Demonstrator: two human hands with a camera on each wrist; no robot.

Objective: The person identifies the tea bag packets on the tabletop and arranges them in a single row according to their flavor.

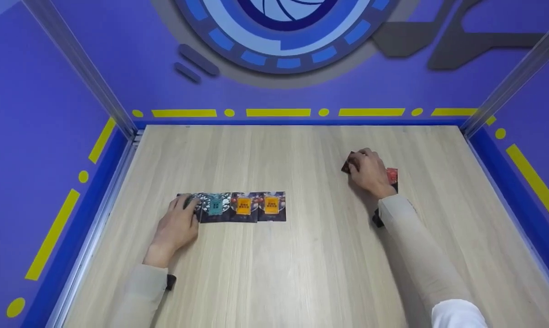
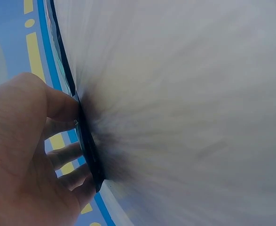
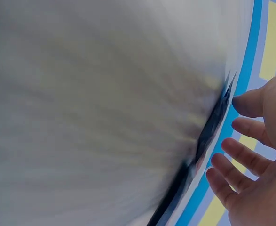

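A row of flat square sachets lies left of the table's middle. Two have orange labels, an inner orange-label sachet (image 1: 243, 206) and the right-end orange-label sachet (image 1: 272, 206); beside them lies a teal-label sachet (image 1: 216, 207). My left hand (image 1: 176, 225) rests over the leftmost dark sachet (image 2: 91, 148), its thumb and fingers spread across it and touching it. My right hand (image 1: 369, 172) is farther back on the right, its fingers spread at a dark sachet (image 1: 347, 165); the right wrist view shows them loosely bent. A red and black sachet (image 1: 392, 175) is partly hidden behind the right wrist.
The pale wooden tabletop (image 1: 297, 264) carries the sachets. A blue-purple back wall (image 1: 279, 98) with yellow marks closes off the far side. Side panels stand left and right, with a metal rail (image 1: 89, 237) along the left edge.
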